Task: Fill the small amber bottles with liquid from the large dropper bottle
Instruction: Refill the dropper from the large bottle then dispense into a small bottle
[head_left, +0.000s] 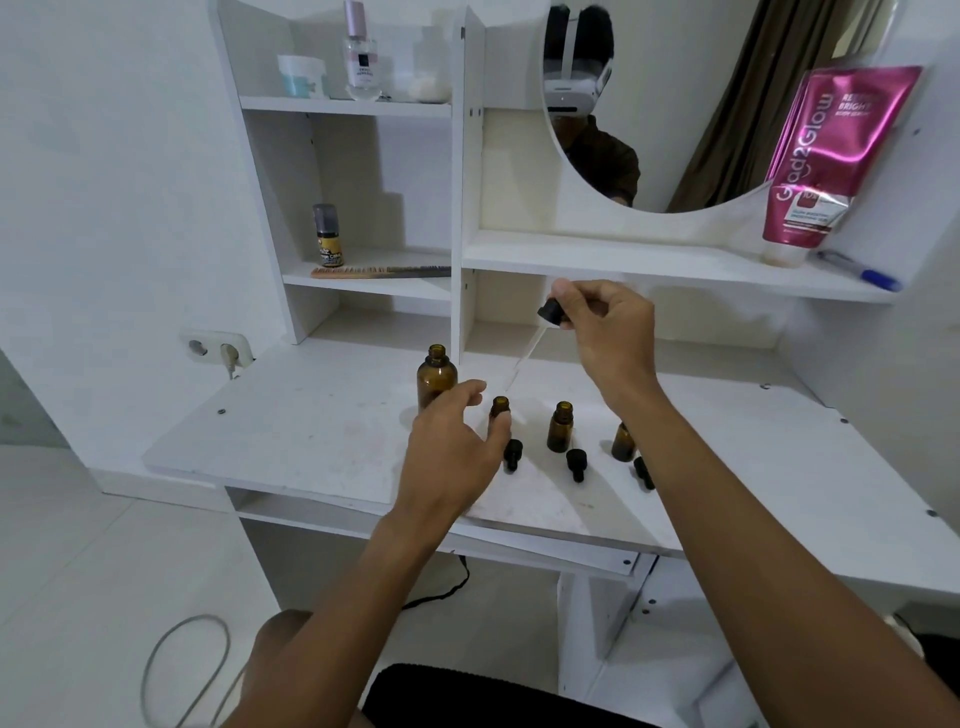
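The large amber bottle (436, 376) stands uncapped on the white desk (322, 441). Three small amber bottles stand in a row to its right: the left one (500, 407), the middle one (561, 427) and the right one (622, 441), partly behind my right forearm. My right hand (610, 332) pinches the black-capped dropper (551, 313), its glass tube slanting down towards the left small bottle. My left hand (452, 441) reaches around that bottle, thumb touching its side, fingers loosely spread. Three small black caps (576, 464) lie in front of the bottles.
Shelves behind hold a spray can (327, 236), a comb (379, 271), a perfume bottle (360, 57) and a jar (304, 77). A pink tube (826, 156) and a pen (857, 270) sit on the right ledge below the round mirror (675, 104). A wall socket (215, 349) is left.
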